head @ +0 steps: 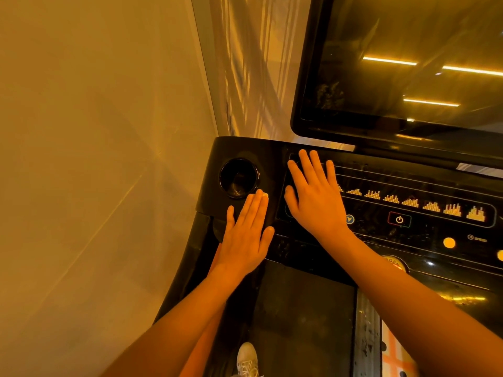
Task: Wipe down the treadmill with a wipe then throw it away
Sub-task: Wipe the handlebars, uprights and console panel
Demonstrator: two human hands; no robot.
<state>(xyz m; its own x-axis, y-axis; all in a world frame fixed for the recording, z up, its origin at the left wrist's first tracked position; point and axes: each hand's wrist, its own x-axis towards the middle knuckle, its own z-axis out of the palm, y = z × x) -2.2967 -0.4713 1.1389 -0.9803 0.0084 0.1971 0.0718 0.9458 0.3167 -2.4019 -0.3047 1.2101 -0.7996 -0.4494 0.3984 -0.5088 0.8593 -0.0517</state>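
I look down at the black treadmill console (408,240) with its lit program icons and power button (399,219). My left hand (246,229) lies flat with straight fingers on the console's left part, just below the round cup holder (239,178). My right hand (315,197) lies flat with spread fingers on the left end of the control panel. No wipe shows in either hand or anywhere in view; whether one lies under a palm is hidden.
A large dark screen (408,63) rises behind the console. A pale wall (95,159) runs close along the left. The treadmill belt (302,322) and my light shoe (247,357) show below. A red round button (394,263) sits beside my right forearm.
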